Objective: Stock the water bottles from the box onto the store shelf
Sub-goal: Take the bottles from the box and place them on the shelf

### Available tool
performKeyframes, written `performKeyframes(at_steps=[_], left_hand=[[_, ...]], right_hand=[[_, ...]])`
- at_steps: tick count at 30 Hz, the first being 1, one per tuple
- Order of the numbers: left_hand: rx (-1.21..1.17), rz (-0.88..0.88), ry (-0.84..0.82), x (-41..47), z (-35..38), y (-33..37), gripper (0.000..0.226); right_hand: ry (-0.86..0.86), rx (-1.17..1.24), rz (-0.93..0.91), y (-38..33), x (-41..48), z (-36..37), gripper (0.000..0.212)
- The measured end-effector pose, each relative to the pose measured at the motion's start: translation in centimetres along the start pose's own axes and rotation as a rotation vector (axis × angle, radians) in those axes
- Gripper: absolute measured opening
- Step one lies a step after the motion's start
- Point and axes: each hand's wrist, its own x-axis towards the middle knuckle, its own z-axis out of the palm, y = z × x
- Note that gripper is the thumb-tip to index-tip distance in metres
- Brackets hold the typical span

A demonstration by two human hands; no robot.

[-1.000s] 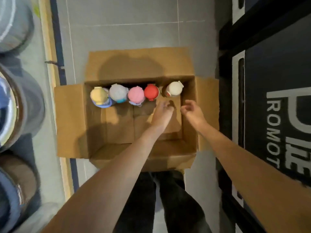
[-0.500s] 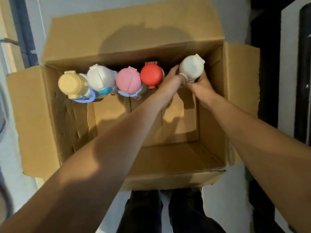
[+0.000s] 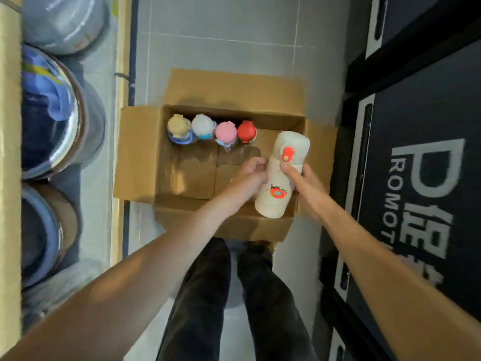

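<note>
Far left – a pale shelf edge [image 3: 10,152], with round metal vessels [image 3: 59,113] stacked beside it; their contents are blurred and cannot be told

Grey tiled floor [image 3: 221,35] is seen beyond and beneath an open cardboard box [image 3: 138,152], flaps folded outward

Four bottles are stood upright in a row against the far wall of the box, touching or nearly so: yellow-capped bottle [image 3: 178,126], white-capped bottle [image 3: 203,125], pink-capped bottle [image 3: 226,131], red-capped bottle [image 3: 246,131]. The box bottom in front of them is bare cardboard

Dark trouser legs [image 3: 205,295] are seen below the near wall of the box

Left grip [image 3: 250,178] is curled against the left side of the cream bottle [image 3: 276,179], fingers bent round its neck region

The cream bottle is held over the right end of the box, apart from the row of four, tilted with its cap away from the person and its base overlapping the near wall in view. An orange button [image 3: 288,153] is noted on the lid, an orange print lower on the body

Right grip [image 3: 304,183] is wrapped round the bottle's right side – thumb laid across the front just below the orange button, fingers hidden behind

Far right, a dark panel [image 3: 416,126] with large white lettering is recorded
</note>
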Motion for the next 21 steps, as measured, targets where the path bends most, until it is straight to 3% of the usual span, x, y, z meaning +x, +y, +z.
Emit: performKeyframes(at_steps=[3,7,9,12,15,18,21], left_hand=[[-0.116,0.019,0.021,-7.3,-0.2,1.6,0.030],[-0.262,0.038,0.050,-16.1,-0.9,2.1,0.039],[-0.313,0.058,0.093,-19.9,-1.0,1.2,0.048],[-0.392,0.086,0.201,-25.5,-1.6,-0.5,0.052],[-0.494,0.135,0.303,-32.3,-1.9,-3.1,0.056],[-0.676,0.239,0.440,-40.9,-1.2,-6.4,0.041],[-0.809,0.274,0.562,-47.4,-0.4,-10.5,0.045]], right_hand=[[-0.073,0.057,0.013,-3.0,-6.3,1.7,0.039],[-0.201,0.029,-0.008,-6.5,-14.1,5.1,0.019],[-0.262,-0.038,-0.008,-7.3,-17.3,6.9,0.024],[-0.381,-0.183,-0.027,-8.5,-21.2,9.6,0.049],[-0.523,-0.392,-0.019,-9.6,-25.2,13.6,0.039],[-0.645,-0.654,-0.047,-9.2,-30.6,19.0,0.042],[-0.800,-0.855,-0.123,-7.5,-35.8,23.8,0.037]])
